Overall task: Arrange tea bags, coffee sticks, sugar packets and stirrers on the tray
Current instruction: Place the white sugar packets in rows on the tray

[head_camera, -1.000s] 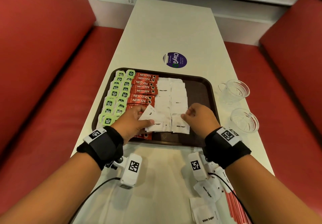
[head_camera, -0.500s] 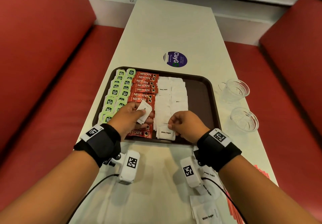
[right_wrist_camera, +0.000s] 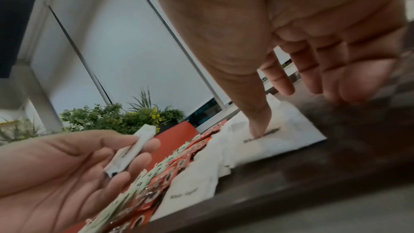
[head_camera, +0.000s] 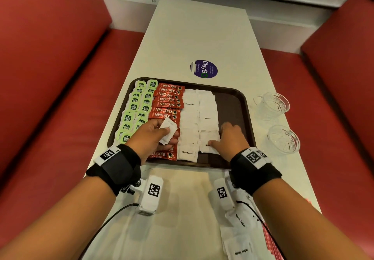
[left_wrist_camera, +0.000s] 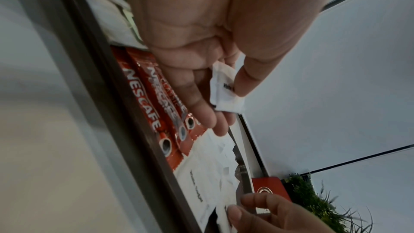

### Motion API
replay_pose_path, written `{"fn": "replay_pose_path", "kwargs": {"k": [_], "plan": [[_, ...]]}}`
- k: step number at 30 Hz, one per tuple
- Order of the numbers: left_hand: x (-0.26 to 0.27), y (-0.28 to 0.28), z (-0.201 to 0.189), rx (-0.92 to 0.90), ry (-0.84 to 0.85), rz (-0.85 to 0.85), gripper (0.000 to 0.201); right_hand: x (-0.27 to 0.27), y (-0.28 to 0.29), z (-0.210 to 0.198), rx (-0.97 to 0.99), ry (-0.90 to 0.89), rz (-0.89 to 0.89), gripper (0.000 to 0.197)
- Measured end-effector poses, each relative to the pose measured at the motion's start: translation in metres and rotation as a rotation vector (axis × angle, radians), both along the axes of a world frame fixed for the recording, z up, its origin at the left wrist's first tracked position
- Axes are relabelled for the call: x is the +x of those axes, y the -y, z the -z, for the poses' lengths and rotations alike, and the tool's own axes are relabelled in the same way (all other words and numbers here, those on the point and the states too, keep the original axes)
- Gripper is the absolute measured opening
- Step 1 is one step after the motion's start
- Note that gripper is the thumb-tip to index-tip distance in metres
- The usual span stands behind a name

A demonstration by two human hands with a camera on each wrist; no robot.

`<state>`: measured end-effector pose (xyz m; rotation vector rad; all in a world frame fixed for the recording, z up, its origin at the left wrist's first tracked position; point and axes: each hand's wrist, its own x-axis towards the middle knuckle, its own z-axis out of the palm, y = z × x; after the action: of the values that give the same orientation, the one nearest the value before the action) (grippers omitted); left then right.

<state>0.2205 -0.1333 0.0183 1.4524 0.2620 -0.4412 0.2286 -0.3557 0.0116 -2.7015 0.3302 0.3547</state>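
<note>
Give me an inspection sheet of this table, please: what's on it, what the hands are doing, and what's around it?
Surface: white table with a brown tray and a round purple sticker.
Job's things: on the tray, green tea bags, red coffee sticks and white sugar packets lie in columns. Loose sugar packets and red stirrers lie on the table near its right edge.
Clutter: two clear glass cups to the right of the tray.
Grips: left hand pinches one sugar packet; right hand presses its thumb on a packet on the tray.
Cables: a black wire runs from each wrist camera.
Surroundings: red bench seats on both sides; green plants by the wall.
</note>
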Motion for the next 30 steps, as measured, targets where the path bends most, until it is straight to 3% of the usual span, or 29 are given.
{"fn": "replay_pose_path", "kwargs": {"k": [3,11,21,26,30], "plan": [[-0.002,0.001,0.001,-0.004,-0.008,-0.007,0.019,0.003,0.006,0.001,-0.017,-0.064,-0.025,0.059],[-0.004,0.003,-0.001,-0.003,-0.013,0.002,0.018,0.006,-0.006,0.006,0.003,-0.016,-0.055,0.043],[-0.002,0.0,0.0,-0.01,-0.025,0.0,0.02,0.035,0.001,0.002,0.011,-0.012,0.03,0.046],[-0.002,0.004,0.0,-0.024,-0.038,-0.008,0.02,0.047,-0.002,0.009,0.006,-0.042,-0.019,0.027],[-0.003,0.004,0.001,0.015,0.0,0.054,0.023,0.04,-0.002,0.005,0.031,0.055,0.009,0.035]]}}
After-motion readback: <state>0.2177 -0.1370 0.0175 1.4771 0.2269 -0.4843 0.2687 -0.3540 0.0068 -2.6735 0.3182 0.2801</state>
